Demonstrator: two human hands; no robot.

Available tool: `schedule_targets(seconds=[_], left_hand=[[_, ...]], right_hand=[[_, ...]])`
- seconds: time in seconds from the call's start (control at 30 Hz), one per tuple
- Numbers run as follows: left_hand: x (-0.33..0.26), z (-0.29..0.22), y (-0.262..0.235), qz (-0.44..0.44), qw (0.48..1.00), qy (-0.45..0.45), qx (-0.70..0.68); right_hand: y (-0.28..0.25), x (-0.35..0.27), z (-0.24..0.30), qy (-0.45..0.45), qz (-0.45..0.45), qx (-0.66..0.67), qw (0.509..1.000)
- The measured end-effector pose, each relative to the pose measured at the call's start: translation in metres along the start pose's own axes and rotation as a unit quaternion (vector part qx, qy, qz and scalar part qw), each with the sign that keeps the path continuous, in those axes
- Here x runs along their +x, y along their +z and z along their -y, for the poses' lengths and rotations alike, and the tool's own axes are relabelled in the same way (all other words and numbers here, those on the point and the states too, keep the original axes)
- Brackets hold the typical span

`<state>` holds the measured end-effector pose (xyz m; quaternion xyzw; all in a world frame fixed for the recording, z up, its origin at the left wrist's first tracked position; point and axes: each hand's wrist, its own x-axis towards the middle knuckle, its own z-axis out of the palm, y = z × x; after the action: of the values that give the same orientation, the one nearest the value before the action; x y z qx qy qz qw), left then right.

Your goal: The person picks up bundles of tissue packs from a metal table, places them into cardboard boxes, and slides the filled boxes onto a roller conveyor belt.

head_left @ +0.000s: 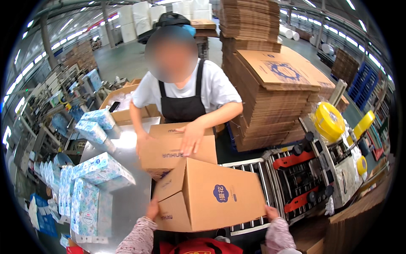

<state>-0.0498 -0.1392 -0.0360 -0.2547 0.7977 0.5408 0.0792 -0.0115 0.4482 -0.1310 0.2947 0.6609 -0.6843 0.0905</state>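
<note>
A brown cardboard box [226,199] with a blue printed emblem is tilted between my two hands, right in front of me. My left hand [152,210] grips its lower left edge, beside the closed-over flaps. At the opposite end, my right hand [271,213] holds the lower right corner; its fingertips are partly hidden. Just beyond, a second cardboard box [179,151] touches or nearly touches mine. Across from me, a co-worker in a black apron [182,108] rests one hand on that box's top and has the other at its side.
Blue-and-white floral packs [86,207] stand on the metal table [127,146] at left. A roller conveyor [245,224] leads right to a taping machine with red guides [296,161] and yellow tape rolls [329,121]. Stacked flat cartons [264,110] rise behind it.
</note>
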Motion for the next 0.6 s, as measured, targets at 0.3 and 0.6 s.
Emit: schedule_targets(seconds=[0.3, 0.6], left_hand=[[-0.050, -0.072, 0.075, 0.293, 0.889, -0.199, -0.289], [-0.096, -0.101, 0.017, 0.037, 0.935, 0.325, 0.138]], right_hand=[[0.070, -0.167, 0.244, -0.101, 0.299, -0.260, 0.913], [0.197, -0.183, 0.225, -0.450, -0.054, -0.549, 0.702]])
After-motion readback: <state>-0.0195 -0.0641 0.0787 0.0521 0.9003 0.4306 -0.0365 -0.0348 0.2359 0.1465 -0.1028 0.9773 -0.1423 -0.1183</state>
